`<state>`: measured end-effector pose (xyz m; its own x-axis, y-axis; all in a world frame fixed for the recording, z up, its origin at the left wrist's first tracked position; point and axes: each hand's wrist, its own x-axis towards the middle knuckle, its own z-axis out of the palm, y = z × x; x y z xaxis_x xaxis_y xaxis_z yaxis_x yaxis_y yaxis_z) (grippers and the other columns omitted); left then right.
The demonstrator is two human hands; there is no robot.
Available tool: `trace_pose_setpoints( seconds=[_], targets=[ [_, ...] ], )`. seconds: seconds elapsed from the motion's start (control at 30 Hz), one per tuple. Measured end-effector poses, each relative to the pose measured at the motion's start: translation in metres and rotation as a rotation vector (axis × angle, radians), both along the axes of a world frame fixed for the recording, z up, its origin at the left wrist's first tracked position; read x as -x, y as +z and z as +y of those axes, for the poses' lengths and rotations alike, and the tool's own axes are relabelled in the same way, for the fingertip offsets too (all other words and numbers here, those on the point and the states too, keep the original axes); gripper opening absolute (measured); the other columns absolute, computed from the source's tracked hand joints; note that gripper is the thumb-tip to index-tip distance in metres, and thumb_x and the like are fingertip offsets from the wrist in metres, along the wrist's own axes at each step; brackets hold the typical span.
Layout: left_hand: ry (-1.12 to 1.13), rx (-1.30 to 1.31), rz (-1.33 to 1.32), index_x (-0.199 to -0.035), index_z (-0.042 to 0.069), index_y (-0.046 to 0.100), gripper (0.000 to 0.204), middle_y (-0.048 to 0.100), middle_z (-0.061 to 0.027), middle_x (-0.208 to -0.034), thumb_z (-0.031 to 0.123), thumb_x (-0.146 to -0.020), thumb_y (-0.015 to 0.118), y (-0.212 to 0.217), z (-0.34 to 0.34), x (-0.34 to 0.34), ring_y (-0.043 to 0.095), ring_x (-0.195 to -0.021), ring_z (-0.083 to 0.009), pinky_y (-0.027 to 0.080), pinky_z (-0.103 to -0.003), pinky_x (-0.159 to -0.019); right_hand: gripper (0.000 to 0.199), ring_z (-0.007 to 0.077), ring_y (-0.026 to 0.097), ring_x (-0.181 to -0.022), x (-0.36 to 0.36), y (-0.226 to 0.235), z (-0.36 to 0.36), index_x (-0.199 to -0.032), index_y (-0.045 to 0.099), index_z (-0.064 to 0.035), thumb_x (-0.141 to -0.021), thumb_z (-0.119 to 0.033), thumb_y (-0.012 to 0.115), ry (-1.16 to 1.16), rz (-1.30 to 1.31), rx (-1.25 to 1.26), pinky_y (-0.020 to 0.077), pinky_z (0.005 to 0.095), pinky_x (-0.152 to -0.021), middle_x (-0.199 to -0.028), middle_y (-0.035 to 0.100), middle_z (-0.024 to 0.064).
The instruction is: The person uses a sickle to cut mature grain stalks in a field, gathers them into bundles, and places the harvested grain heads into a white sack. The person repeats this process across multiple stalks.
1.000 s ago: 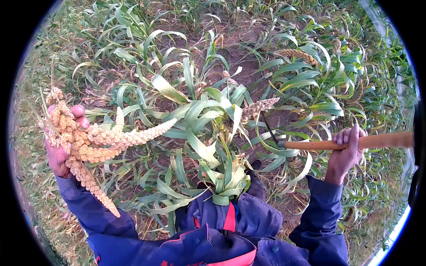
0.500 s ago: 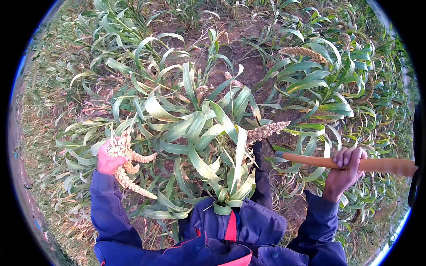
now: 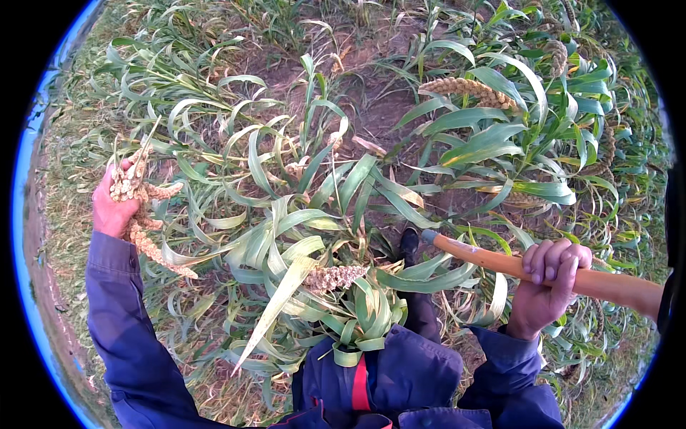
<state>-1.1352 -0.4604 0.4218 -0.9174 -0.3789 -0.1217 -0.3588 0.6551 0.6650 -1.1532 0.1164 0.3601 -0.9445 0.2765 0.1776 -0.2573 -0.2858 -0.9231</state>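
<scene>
Out at the left, my left hand (image 3: 113, 207) is closed round a bunch of cut millet heads (image 3: 151, 250). Their tan, knobbly ears droop from the fist. At the right, my right hand (image 3: 543, 289) grips the orange-brown wooden handle (image 3: 479, 259) of a tool, fingers wrapped over it. A grey metal collar shows at the handle's inner end; I cannot make out a blade beyond it. Between my hands, right before my body, leans a leafy millet plant (image 3: 364, 307). A pinkish-tan millet head (image 3: 334, 279) sticks out sideways from its leaves, apart from both hands.
More millet plants stand all round, with a drooping head (image 3: 468, 91) at the upper right. Reddish-brown soil (image 3: 371, 107) shows between the rows ahead. My dark shoe (image 3: 409, 247) is just left of the tool's collar.
My left hand has moved outward and up with its millet heads. The plant before me has swung left, its head with it. The tool's handle now slants more, collar end higher.
</scene>
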Motion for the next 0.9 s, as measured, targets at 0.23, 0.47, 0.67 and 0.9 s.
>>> trace_pose_setpoints(
  seconds=[0.23,0.47,0.67,0.9],
  targets=[
    [-0.681,-0.205,-0.555,-0.105,-0.001,0.056,0.047,0.057,-0.0008,-0.095,-0.014,-0.061,0.051,-0.05,0.098,0.108,0.051,-0.094,-0.007,0.042,-0.025,-0.085,0.017,0.0082,0.036,-0.051,0.022,-0.006,-0.023,-0.083,0.04,-0.0091,-0.096,-0.017,0.047,0.017,0.103,-0.022,0.0336,0.0246,-0.048,-0.065,0.036,-0.0009],
    [-1.129,0.464,-0.555,-0.097,0.009,0.062,0.032,0.058,-0.0123,-0.102,0.003,-0.065,0.066,-0.217,0.061,0.107,0.059,-0.094,-0.0339,0.047,-0.044,-0.08,0.016,0.0083,0.034,-0.05,0.07,-0.029,-0.083,-0.083,0.042,-0.0063,-0.097,-0.015,0.044,0.067,0.216,-0.108,0.0323,0.0239,-0.047,-0.065,0.036,-0.0003],
    [-1.207,0.539,-0.431,-0.09,0.012,0.064,0.019,0.054,-0.0074,-0.103,0.008,-0.071,0.064,-0.26,0.038,0.116,0.058,-0.099,-0.0269,0.041,-0.043,-0.086,0.012,0.0094,0.037,-0.056,0.117,-0.06,-0.122,-0.085,0.042,-0.0045,-0.091,-0.011,0.051,0.224,0.259,-0.318,0.0351,0.0251,-0.053,-0.067,0.04,0.0026],
    [-1.263,0.316,-0.444,-0.096,0.016,0.068,0.044,0.041,-0.0154,-0.137,-0.005,-0.057,0.064,-0.283,0.064,0.092,0.058,-0.084,-0.0352,0.049,-0.044,-0.078,0.013,0.0098,0.045,-0.061,0.142,-0.103,-0.167,-0.087,0.046,-0.0048,-0.087,-0.009,0.058,0.313,0.112,-0.378,0.0395,0.0253,-0.058,-0.072,0.05,0.0042]
  ],
)
